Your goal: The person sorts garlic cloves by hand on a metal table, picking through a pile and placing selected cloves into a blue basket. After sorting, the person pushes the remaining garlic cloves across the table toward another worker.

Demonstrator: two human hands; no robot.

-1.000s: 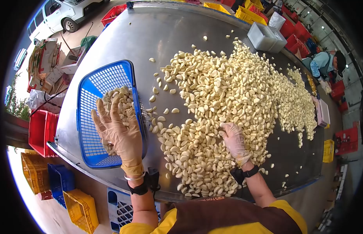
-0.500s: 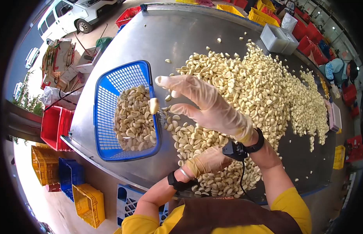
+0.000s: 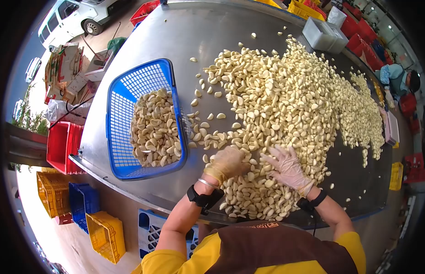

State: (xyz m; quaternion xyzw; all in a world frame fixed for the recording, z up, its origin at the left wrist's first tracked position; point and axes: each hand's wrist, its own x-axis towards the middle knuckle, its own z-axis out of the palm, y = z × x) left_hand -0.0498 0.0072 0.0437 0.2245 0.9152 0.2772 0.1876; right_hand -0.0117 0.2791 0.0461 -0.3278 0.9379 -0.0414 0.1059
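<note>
A large heap of peeled garlic cloves [image 3: 285, 100] spreads over the metal table. My gloved left hand [image 3: 227, 163] is in the near left part of the heap, fingers curled down among the cloves; what they may hold is hidden. To its right, my gloved right hand [image 3: 290, 171] lies on the cloves with fingers spread and nothing gripped. Left of both hands stands a blue plastic basket [image 3: 115, 137], tilted in view, partly filled with darker-looking garlic cloves [image 3: 156, 130]. Several loose cloves lie between basket and heap.
The metal table [image 3: 198, 32] carries pale plastic tubs [image 3: 324, 36] at the far right. Yellow crates [image 3: 105, 235], a blue crate [image 3: 82, 208] and red crates [image 3: 64, 146] stand on the floor to the left. Another person [image 3: 399, 82] is at the far right.
My right hand has moved back from beside the basket onto the heap. The clove that was in mid-air at the basket's rim is gone from there. My left hand has shifted slightly forward.
</note>
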